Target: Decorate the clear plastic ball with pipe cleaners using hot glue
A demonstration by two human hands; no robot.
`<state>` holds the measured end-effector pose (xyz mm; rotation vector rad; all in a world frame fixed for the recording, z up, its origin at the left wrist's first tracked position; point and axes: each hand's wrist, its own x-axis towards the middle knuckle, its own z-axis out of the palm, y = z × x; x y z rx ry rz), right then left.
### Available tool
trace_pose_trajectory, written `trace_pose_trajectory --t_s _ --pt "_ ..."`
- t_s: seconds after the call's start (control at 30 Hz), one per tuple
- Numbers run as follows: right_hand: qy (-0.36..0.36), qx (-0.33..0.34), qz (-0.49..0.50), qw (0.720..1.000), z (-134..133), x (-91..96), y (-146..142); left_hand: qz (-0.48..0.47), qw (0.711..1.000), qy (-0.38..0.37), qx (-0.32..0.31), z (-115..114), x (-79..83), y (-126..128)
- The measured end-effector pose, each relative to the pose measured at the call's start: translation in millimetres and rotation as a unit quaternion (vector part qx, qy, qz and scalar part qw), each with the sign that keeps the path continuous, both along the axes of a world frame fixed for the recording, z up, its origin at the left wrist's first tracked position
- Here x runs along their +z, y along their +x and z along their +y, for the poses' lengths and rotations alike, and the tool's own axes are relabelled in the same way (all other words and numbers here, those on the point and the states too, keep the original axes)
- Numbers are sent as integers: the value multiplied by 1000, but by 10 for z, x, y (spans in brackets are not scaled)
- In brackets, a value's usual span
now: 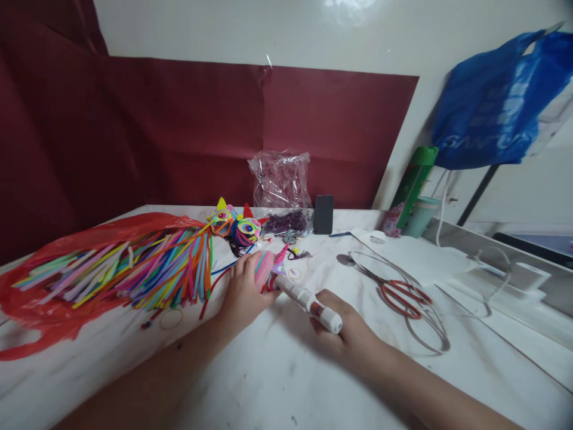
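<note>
Left hand (244,292) cups pink pipe-cleaner figure (264,267); right hand (347,334), at 4 o'clock from it, grips white applicator (308,300). Bracing both wrists should steady the tip.

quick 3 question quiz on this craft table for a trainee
1. True or false: the right hand holds the white pen-shaped tool.
2. What does the left hand hold? A) the pink fuzzy craft piece B) a phone C) a cup
3. Fill in: the red-handled scissors lie to the ___ of the right hand.
Key: 1 true; 2 A; 3 right.
</note>
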<state>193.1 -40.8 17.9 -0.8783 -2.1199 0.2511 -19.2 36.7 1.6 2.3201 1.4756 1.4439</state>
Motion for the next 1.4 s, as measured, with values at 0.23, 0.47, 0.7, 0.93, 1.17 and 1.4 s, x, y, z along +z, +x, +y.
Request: trace_pose_trajectory --t_s 0.23,0.47,0.7,0.93,1.17,1.4 --pt "3 -4 0 1000 2 -7 2 -1 1000 8 -3 2 -5 -2" --pt "-14 5 5 1000 -14 10 -5 17 1000 14 4 28 -30 -3" --pt "-5 6 9 1000 -7 15 -13 19 999 29 1 44 -43 -17" --pt "-7 -1 1 1000 1 4 -3 27 999 20 8 39 -5 -13" --pt "7 -6 -5 1000 -1 15 -12 32 999 17 6 25 14 -15" --pt "1 -9 -10 1000 -9 21 -2 27 999 30 2 43 -8 -15"
